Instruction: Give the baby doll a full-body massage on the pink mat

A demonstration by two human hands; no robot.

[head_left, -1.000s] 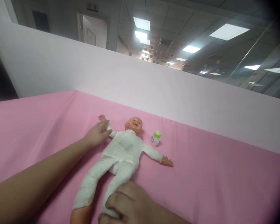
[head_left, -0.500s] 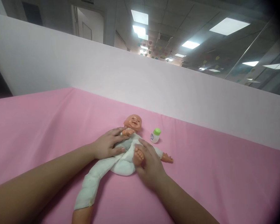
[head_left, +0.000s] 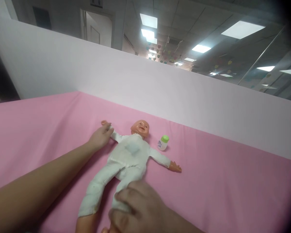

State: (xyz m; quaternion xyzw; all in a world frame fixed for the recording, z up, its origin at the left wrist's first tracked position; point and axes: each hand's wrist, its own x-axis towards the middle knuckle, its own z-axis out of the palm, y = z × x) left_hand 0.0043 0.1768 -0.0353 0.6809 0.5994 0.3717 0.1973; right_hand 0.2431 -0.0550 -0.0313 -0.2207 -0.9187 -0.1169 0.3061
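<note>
A baby doll (head_left: pixel 129 152) in a white cloth body lies on its back on the pink sheet (head_left: pixel 220 181), head away from me and arms spread. My left hand (head_left: pixel 101 136) is closed around the doll's forearm at the left, near its small plastic hand. Lower down, my right hand (head_left: pixel 140 207) grips the doll's leg on the right side; it is somewhat blurred and covers the lower leg and most of the foot. The doll's other leg stretches toward me at the left, its foot cut off by the bottom edge.
A small clear bottle (head_left: pixel 163 143) with a green cap stands beside the doll's head, to the right. Behind the sheet rises a white panel (head_left: pixel 145 84), running across the whole view. Beyond it are a door (head_left: pixel 99 29) and ceiling lights.
The doll's left-side arm, bent over its chest before, is now stretched outward with my left hand on it. The raised right-side leg has come down toward me with my right hand.
</note>
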